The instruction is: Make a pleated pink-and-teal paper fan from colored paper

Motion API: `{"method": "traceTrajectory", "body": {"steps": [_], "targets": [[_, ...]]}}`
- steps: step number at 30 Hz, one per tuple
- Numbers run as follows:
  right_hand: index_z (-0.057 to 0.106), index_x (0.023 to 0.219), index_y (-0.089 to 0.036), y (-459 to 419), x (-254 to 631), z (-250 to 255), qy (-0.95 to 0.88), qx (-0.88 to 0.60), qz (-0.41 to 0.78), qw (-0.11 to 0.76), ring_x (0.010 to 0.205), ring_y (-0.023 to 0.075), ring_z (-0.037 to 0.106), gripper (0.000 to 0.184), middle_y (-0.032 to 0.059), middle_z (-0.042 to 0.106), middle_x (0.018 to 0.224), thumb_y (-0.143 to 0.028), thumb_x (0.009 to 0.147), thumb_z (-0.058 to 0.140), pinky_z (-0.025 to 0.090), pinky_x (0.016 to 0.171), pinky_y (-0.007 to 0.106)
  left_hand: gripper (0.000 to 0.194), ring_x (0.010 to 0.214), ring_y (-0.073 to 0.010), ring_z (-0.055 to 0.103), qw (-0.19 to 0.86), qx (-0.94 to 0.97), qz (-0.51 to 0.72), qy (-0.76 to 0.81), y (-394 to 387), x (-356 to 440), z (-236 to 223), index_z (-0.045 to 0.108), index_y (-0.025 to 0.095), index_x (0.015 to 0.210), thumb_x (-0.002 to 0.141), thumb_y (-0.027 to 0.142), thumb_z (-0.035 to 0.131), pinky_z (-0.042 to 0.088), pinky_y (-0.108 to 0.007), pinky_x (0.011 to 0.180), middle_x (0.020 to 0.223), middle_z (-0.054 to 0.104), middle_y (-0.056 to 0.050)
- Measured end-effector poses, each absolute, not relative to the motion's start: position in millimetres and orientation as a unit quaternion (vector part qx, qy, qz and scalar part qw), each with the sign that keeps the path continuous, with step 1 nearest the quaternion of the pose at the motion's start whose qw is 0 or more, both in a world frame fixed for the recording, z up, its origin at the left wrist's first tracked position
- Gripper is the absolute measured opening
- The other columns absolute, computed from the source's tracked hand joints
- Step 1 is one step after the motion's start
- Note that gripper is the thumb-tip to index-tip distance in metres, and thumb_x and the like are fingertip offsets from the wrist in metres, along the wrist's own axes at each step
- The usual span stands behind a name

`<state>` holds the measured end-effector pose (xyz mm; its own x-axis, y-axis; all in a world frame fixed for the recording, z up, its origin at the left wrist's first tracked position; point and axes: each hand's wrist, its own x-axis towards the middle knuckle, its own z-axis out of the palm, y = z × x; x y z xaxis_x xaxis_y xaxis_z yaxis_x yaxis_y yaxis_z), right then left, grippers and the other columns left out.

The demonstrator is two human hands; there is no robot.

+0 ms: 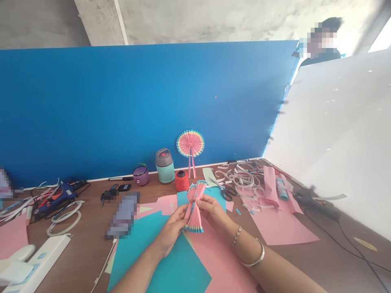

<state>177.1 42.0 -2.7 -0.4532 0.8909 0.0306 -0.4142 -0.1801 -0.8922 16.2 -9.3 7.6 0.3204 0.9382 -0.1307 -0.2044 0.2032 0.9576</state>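
A pleated paper fan (195, 219), pink with yellow and teal edge bands, is held between my two hands above the sheets. Pinched at its middle, it flares out at top and bottom. My left hand (172, 228) grips its left side with the fingers closed. My right hand (214, 211), with a bracelet and a bangle on the wrist, pinches it near the centre from the right. Below lie a teal sheet (143, 260) and a pink sheet (226, 260). A finished round paper fan (190, 143) on two pink strips leans against the blue wall behind.
Scissors (227, 192), a red thread spool (182, 181), a mint flask (165, 167) and a purple cup (141, 176) stand or lie at the back. Glue guns (62, 195) and cables sit left and right. A power strip (39, 264) lies front left. A person (324, 42) is beyond the partition.
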Motion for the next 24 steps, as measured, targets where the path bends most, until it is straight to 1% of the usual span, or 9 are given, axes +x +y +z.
{"method": "traceTrajectory", "body": {"steps": [5,12,15,18,21,24], "targets": [[0.068,0.090,-0.018,43.1,177.1,-4.0,-0.456,-0.260,0.722,0.450,0.073,0.0185,0.059,0.031,0.0053,0.066,0.081,-0.042,0.071,0.072,0.044,0.069,0.033,0.057,0.095,-0.0181,0.054,0.682,0.460,0.427,0.377,-9.0,13.7,8.0,0.050,0.024,0.128,0.073,0.013,0.048,0.038,-0.028,0.079,0.118,0.060,-0.004],[0.069,0.087,-0.018,40.8,176.1,0.4,-0.455,-0.272,0.719,0.449,0.073,0.0187,0.060,0.031,0.0047,0.066,0.080,-0.041,0.067,0.074,0.044,0.070,0.033,0.067,0.115,-0.0249,0.048,0.677,0.493,0.429,0.338,-10.0,14.4,10.6,0.047,0.024,0.131,0.066,0.007,0.050,0.037,-0.033,0.090,0.123,0.058,-0.005],[0.069,0.086,-0.018,39.7,175.2,1.0,-0.455,-0.280,0.716,0.450,0.072,0.0183,0.060,0.030,0.0046,0.067,0.081,-0.040,0.067,0.075,0.044,0.070,0.034,0.069,0.120,-0.0265,0.046,0.670,0.507,0.429,0.332,-10.6,14.9,11.0,0.044,0.025,0.134,0.067,0.006,0.051,0.037,-0.036,0.093,0.126,0.056,-0.006],[0.069,0.087,-0.018,39.4,174.5,-0.9,-0.456,-0.281,0.711,0.455,0.073,0.0181,0.060,0.029,0.0046,0.067,0.082,-0.039,0.068,0.075,0.044,0.072,0.035,0.067,0.123,-0.0275,0.043,0.667,0.512,0.429,0.331,-11.1,15.4,10.0,0.042,0.025,0.136,0.071,0.009,0.055,0.036,-0.037,0.096,0.128,0.055,-0.007],[0.069,0.089,-0.018,39.9,173.9,-3.8,-0.457,-0.275,0.710,0.459,0.073,0.0182,0.060,0.029,0.0048,0.067,0.083,-0.039,0.069,0.074,0.044,0.072,0.035,0.068,0.125,-0.0276,0.041,0.670,0.509,0.427,0.333,-11.1,15.8,8.1,0.042,0.025,0.135,0.071,0.009,0.057,0.035,-0.039,0.099,0.130,0.053,-0.007],[0.068,0.087,-0.017,40.5,173.4,-5.5,-0.456,-0.279,0.708,0.462,0.071,0.0176,0.059,0.029,0.0045,0.066,0.082,-0.039,0.069,0.074,0.045,0.070,0.034,0.068,0.126,-0.0273,0.040,0.675,0.501,0.426,0.334,-11.1,16.5,7.4,0.044,0.025,0.135,0.070,0.007,0.056,0.033,-0.039,0.100,0.132,0.053,-0.006]]}}
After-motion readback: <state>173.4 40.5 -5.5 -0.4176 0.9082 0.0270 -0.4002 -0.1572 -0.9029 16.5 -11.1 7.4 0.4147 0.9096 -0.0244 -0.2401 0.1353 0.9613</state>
